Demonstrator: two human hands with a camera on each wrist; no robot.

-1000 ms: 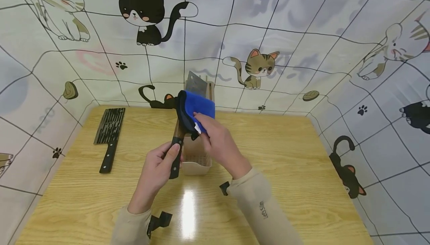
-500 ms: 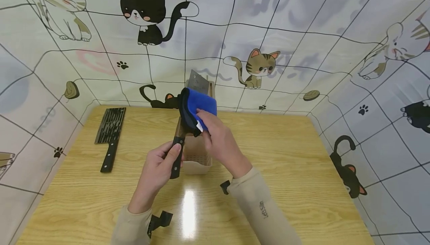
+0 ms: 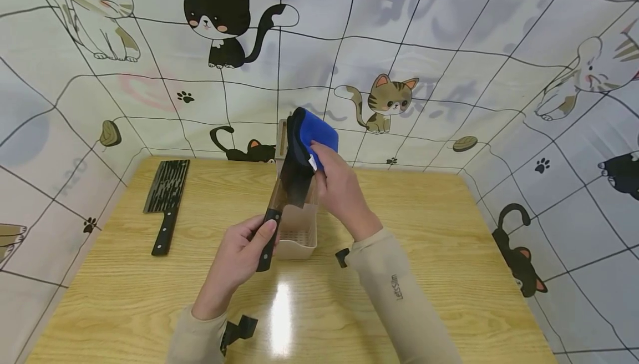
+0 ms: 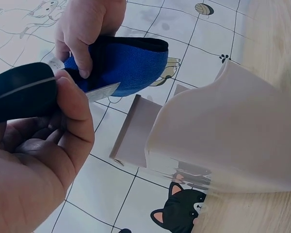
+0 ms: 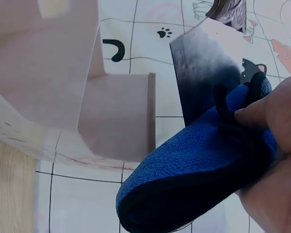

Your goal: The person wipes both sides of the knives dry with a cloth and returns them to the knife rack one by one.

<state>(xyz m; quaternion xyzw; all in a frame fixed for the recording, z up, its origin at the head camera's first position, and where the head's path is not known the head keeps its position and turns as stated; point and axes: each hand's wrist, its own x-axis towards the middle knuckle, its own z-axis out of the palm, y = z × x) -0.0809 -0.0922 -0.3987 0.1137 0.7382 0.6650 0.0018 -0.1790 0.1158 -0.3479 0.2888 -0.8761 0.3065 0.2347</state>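
My left hand (image 3: 238, 254), nearest me, was curled round the black handle of the knife (image 3: 295, 183), thumb on top, I judge to keep the blade from twisting. I held it raised, blade pointing away, clear of the rack (image 3: 298, 249) in the left wrist view. Farther up, my right hand (image 3: 344, 192) pinched the cloth (image 3: 320, 132), folded about the blade's far end, probably so its layers shielded my fingers from the edge. The cleaver (image 3: 167, 189) lay flat on the table (image 3: 449, 253) to the left, handle towards me, seemingly aside to leave both hands room. Behind hung the cat-patterned sheet (image 3: 319, 56).
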